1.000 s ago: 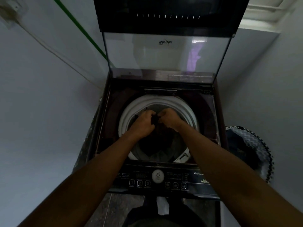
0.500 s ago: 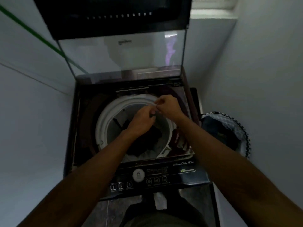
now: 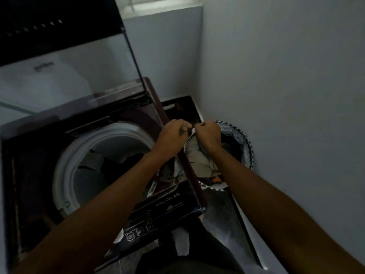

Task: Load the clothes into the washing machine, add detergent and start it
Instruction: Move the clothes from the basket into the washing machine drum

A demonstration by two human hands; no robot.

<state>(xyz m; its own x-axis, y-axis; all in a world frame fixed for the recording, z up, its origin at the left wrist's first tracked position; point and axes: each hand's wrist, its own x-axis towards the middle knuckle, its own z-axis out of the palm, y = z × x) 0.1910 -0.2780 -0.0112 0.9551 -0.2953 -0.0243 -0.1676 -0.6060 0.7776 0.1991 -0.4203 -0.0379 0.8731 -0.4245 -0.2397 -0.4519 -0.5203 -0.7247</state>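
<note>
The top-loading washing machine [image 3: 65,165] stands open, its glass lid [image 3: 59,80] raised behind the white-rimmed drum. Dark clothes [image 3: 118,165] lie inside the drum. To its right stands a round laundry basket [image 3: 247,147] with a zigzag rim, holding light clothes [image 3: 199,159]. My left hand [image 3: 171,137] and my right hand [image 3: 208,134] are close together over the machine's right edge and the basket, fingers curled. Between them they pinch a small piece of cloth [image 3: 192,133]; the dim light hides what it is.
The control panel [image 3: 158,210] with its buttons runs along the machine's near edge, under my left forearm. A grey wall [image 3: 286,95] closes in right beside the basket. My dark-clothed legs [image 3: 187,254] stand at the machine's front.
Both hands have left the drum and moved right, to the machine's edge and the basket. The view has swung right with them. The dark clothes stay in the drum.
</note>
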